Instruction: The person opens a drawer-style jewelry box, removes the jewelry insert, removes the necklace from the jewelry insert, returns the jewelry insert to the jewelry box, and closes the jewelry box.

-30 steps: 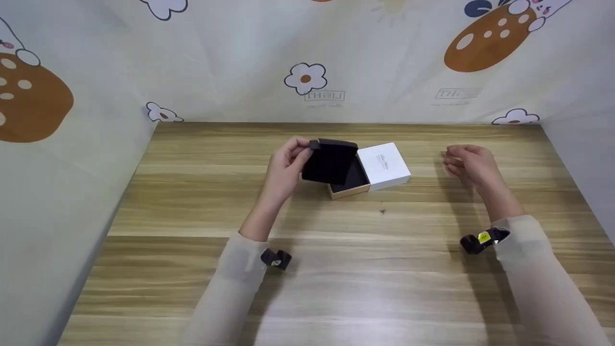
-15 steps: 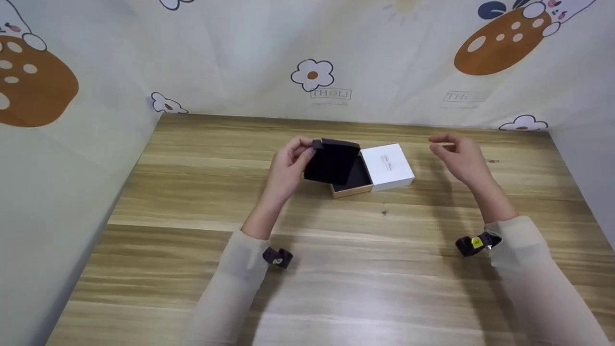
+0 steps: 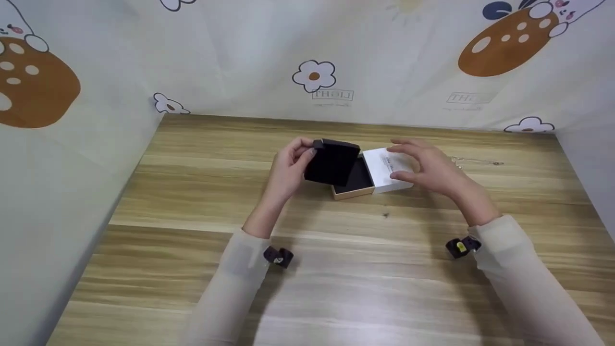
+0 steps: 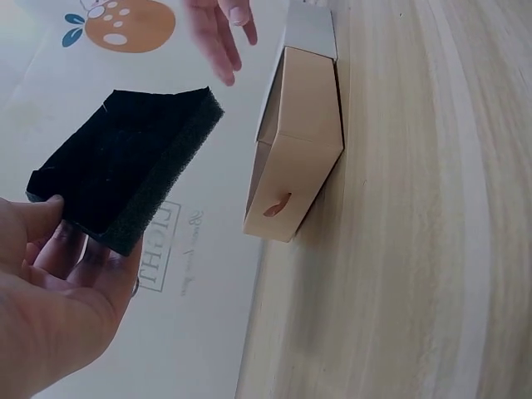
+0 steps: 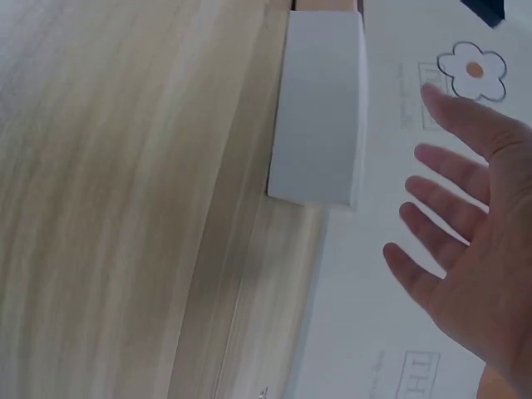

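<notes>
My left hand (image 3: 286, 166) pinches a black foam insert (image 3: 331, 162) by its left edge and holds it tilted above a small drawer box. In the left wrist view the foam (image 4: 125, 158) shows a porous cut side. Beneath it, the tan drawer (image 3: 354, 193) with a dark inside is pulled partly out of its white sleeve (image 3: 377, 168); a small ribbon tab (image 4: 278, 205) sits on the drawer's front. My right hand (image 3: 432, 168), fingers spread, hovers over the sleeve's right part, partly covering it. In the right wrist view it holds nothing.
A thin chain necklace (image 3: 483, 161) lies on the wooden table (image 3: 336, 288), right of the box and behind the right hand. A small dark mark (image 3: 385, 215) shows on the wood in front of the box. A printed cloth backdrop (image 3: 240, 62) rises along the table's back edge.
My right hand let go of the necklace at the right, then moved left and opened out over the white sleeve. The left hand and the foam insert stay nearly still.
</notes>
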Motion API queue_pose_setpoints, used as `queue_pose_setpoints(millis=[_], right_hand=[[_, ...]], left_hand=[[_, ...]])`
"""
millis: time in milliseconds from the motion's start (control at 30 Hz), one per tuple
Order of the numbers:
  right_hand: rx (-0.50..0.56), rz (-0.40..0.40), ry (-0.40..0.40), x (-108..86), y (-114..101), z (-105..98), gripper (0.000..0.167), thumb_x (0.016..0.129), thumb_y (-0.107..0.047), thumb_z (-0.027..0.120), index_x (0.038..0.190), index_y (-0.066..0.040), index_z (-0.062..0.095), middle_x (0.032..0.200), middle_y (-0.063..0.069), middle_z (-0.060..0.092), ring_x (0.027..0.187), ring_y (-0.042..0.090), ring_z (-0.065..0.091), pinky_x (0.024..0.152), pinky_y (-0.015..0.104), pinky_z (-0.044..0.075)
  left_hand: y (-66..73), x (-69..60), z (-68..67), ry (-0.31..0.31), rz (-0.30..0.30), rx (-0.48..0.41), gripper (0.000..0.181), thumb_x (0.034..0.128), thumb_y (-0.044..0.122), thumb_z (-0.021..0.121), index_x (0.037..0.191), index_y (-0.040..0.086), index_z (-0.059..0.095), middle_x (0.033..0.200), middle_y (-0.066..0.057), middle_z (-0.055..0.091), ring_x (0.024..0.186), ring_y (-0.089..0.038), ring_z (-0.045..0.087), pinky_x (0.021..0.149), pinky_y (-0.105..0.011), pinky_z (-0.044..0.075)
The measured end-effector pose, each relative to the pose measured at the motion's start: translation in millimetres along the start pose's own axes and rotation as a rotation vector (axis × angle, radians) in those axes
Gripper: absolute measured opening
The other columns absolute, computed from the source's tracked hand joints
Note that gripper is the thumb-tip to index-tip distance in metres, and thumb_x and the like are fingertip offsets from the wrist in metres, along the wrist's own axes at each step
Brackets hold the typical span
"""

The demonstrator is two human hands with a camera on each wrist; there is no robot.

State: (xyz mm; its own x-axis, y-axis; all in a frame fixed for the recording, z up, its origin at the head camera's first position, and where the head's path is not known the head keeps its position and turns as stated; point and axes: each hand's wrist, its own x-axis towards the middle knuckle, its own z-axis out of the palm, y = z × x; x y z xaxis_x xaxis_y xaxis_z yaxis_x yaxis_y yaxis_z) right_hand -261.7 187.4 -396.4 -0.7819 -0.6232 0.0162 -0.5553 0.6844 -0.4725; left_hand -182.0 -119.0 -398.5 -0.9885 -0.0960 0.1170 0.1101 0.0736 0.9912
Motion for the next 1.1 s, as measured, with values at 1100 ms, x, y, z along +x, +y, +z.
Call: queue_pose_setpoints(millis=[1100], right_hand=[[-0.062, 0.012, -0.146, 16.2, -0.2, 14.9, 0.072, 0.085, -0.035, 0.078, 0.147, -0.014, 0.048, 0.158, 0.017, 0.038, 0.146, 0.041, 0.031, 0.120, 0.055, 0.025]], left_hand=[[-2.7, 7.7, 12.5, 0.005, -0.018, 0.047, 0.017, 0.0994, 0.004, 0.055, 0.113, -0.003, 0.064, 0.107, -0.020, 0.073, 0.094, -0.019, 0.068, 0.082, -0.024, 0.052]])
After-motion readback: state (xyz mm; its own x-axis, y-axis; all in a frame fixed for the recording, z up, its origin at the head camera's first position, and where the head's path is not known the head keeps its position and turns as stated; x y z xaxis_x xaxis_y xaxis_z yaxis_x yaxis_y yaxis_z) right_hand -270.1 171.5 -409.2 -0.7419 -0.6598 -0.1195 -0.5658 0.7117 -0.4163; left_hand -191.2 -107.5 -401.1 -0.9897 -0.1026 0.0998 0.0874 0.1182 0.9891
